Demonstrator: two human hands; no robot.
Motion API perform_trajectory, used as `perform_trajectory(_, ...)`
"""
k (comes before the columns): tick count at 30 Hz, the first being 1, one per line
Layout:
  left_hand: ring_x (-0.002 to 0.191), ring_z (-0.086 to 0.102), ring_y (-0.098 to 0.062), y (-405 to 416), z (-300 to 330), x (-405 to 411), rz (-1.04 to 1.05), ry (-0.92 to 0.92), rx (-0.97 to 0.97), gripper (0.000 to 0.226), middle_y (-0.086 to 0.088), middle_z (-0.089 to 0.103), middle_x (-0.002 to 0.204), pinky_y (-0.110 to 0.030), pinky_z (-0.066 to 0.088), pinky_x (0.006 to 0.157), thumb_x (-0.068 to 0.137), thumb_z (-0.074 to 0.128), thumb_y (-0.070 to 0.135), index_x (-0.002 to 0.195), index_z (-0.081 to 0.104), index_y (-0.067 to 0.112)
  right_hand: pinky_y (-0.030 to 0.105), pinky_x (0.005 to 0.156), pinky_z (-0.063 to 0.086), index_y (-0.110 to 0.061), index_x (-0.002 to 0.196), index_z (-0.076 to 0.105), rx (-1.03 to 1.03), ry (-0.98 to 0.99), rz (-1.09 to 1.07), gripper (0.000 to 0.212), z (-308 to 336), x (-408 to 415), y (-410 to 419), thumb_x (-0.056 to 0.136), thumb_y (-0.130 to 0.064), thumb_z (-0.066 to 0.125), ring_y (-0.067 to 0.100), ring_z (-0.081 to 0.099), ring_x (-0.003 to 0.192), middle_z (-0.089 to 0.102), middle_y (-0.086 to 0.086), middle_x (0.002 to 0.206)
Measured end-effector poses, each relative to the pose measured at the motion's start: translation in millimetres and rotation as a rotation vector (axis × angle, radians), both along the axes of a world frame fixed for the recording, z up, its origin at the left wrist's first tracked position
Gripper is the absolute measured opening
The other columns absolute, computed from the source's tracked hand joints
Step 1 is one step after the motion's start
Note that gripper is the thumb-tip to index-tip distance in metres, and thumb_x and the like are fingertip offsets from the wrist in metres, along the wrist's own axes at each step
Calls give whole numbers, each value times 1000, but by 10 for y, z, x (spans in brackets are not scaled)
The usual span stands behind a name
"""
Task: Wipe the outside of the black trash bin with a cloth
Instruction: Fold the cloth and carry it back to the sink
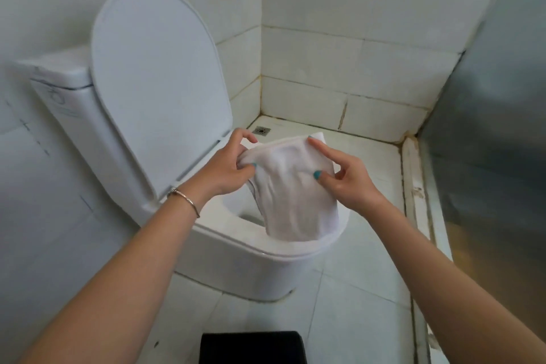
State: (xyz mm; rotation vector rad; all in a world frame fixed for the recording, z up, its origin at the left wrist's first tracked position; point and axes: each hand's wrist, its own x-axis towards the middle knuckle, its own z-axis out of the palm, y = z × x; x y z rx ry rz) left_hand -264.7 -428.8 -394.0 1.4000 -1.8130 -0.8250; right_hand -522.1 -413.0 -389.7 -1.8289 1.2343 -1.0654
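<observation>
A white cloth hangs in the air above the toilet bowl, held by both hands. My left hand pinches its upper left corner. My right hand pinches its upper right edge between thumb and fingers. The black trash bin shows only its top at the bottom edge of the view, on the floor below my arms and apart from the cloth.
A white toilet with its lid raised stands in the middle, against the tiled left wall. A floor drain lies in the far corner. A grey panel and a raised sill close off the right side.
</observation>
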Motion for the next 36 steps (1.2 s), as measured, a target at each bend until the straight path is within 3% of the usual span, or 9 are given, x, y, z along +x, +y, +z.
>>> perform_trajectory(5, 60, 39, -16, -47, 637, -79, 80, 143, -31, 49, -8, 48, 78, -26, 40, 63, 82, 54, 15, 102, 30, 53, 11, 49, 35, -46, 133, 49, 74, 19, -49, 64, 602, -28, -180, 89, 1, 57, 7, 24, 43, 56, -27, 88)
perform_trajectory(9, 56, 36, -16, -44, 1237, -78, 168, 247, -36, 40, -3, 47, 65, -24, 35, 53, 86, 58, 9, 99, 43, 44, 8, 48, 31, -40, 136, 47, 75, 36, -40, 63, 1260, -4, -244, 91, 2, 55, 7, 28, 40, 51, -29, 67)
perform_trajectory(16, 51, 35, -16, 34, 2387, -38, 216, 222, -65, 37, -11, 47, 62, -21, 31, 52, 90, 54, 9, 88, 68, 43, 10, 55, 37, -31, 141, 45, 10, 96, -6, 63, 2430, 125, -276, 90, 5, 55, -9, 48, 54, 54, 2, 99)
perform_trajectory(19, 75, 55, -17, 141, 2872, 23, 225, 228, -93, 41, -9, 66, 89, -20, 40, 70, 87, 50, 15, 93, 71, 49, 11, 61, 39, -33, 141, 44, -27, 97, 30, 64, 2878, 185, -297, 90, 4, 56, -7, 48, 60, 57, 7, 114)
perform_trajectory(22, 87, 56, -2, 272, 3345, 109, 251, 207, -102, 37, 3, 64, 98, -14, 38, 77, 84, 45, 18, 97, 69, 43, 10, 70, 36, -43, 139, 39, -75, 133, 83, 68, 3272, 281, -299, 89, 0, 58, -2, 47, 75, 55, 5, 104)
perform_trajectory(26, 90, 52, 0, 520, 3853, 232, 287, 192, -122, 39, 7, 55, 95, -9, 35, 79, 92, 46, 10, 106, 66, 40, 9, 69, 35, -48, 137, 34, -106, 170, 141, 69, 3722, 481, -259, 90, -3, 57, -2, 46, 72, 50, 2, 95)
perform_trajectory(30, 100, 49, 7, 883, 4202, 346, 375, 175, -80, 57, 12, 49, 113, -4, 32, 84, 85, 55, -1, 119, 57, 46, 6, 71, 34, -49, 137, 30, -118, 177, 240, 70, 4069, 737, -201, 91, -4, 57, 1, 46, 77, 48, -1, 93)
perform_trajectory(33, 110, 50, 1, 1226, 4375, 481, 488, 155, -96, 60, 10, 48, 121, -7, 34, 93, 76, 57, 10, 124, 52, 47, 6, 70, 35, -43, 142, 28, -143, 202, 351, 71, 4260, 1008, -120, 91, -4, 57, -2, 46, 71, 42, -9, 87)
perform_trajectory(36, 110, 48, -2, 1560, 4468, 649, 591, 118, -98, 65, 7, 45, 118, -17, 38, 99, 82, 62, -2, 137, 46, 31, 7, 68, 37, -36, 147, 27, -205, 223, 438, 72, 4358, 1325, -15, 90, -3, 58, -4, 47, 68, 40, -8, 85)
